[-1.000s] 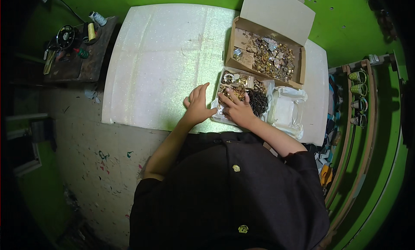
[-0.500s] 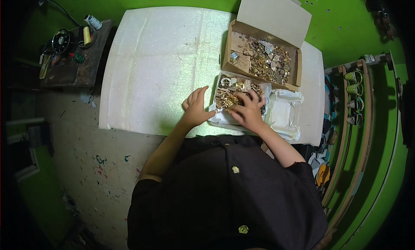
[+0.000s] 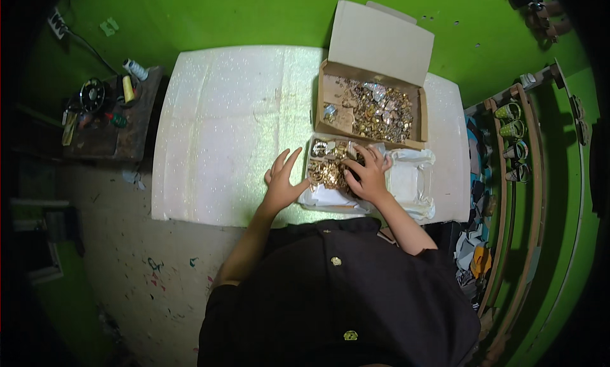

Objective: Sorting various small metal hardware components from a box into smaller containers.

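My left hand (image 3: 283,180) rests flat, fingers spread, on the white sparkly sheet (image 3: 222,126), just left of a small clear plastic tray (image 3: 318,199). The tray holds a heap of small gold and silver metal pieces (image 3: 327,167). On that heap lies my right hand (image 3: 367,173), its fingers curled into the pieces; whether it grips any I cannot tell. Behind the tray stands an open cardboard box (image 3: 375,49) with many more such metal pieces (image 3: 381,110).
A second clear plastic tray (image 3: 413,183) lies right of my right hand. A dark side table (image 3: 136,138) at the left carries thread spools and small tools. Curved wooden racks (image 3: 515,195) with small items stand at the right, against green walls.
My right hand has shifted slightly over the heap in the tray. The left hand stays flat on the sheet. The view has tilted a little.
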`<state>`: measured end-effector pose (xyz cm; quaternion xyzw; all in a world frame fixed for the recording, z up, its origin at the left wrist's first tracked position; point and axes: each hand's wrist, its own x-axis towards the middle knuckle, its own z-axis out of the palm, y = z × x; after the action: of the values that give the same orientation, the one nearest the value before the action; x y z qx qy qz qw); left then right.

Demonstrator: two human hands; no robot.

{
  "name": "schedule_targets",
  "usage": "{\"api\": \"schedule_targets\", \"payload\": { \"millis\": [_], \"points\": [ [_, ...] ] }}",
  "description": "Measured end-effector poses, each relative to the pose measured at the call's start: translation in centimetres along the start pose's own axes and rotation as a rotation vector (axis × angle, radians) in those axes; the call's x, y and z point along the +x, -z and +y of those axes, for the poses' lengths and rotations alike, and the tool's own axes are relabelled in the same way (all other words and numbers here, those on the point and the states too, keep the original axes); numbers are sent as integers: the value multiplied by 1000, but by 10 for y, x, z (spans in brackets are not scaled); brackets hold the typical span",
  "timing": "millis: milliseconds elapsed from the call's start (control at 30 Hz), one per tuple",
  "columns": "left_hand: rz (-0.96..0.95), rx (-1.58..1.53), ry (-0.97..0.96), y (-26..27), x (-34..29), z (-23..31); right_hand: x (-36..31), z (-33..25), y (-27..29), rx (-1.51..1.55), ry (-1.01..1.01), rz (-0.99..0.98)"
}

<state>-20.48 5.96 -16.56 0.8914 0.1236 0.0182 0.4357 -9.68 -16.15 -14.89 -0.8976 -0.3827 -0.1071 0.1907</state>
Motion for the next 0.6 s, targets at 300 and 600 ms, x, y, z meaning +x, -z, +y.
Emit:
{"api": "schedule_targets", "payload": {
  "millis": [300, 600],
  "points": [
    [113, 5, -347, -13, 55, 66, -8, 38, 18, 95, -437, 334],
    [-126, 490, -204, -58, 94, 87, -12, 118, 31, -25, -726, 502]
  ]
}}
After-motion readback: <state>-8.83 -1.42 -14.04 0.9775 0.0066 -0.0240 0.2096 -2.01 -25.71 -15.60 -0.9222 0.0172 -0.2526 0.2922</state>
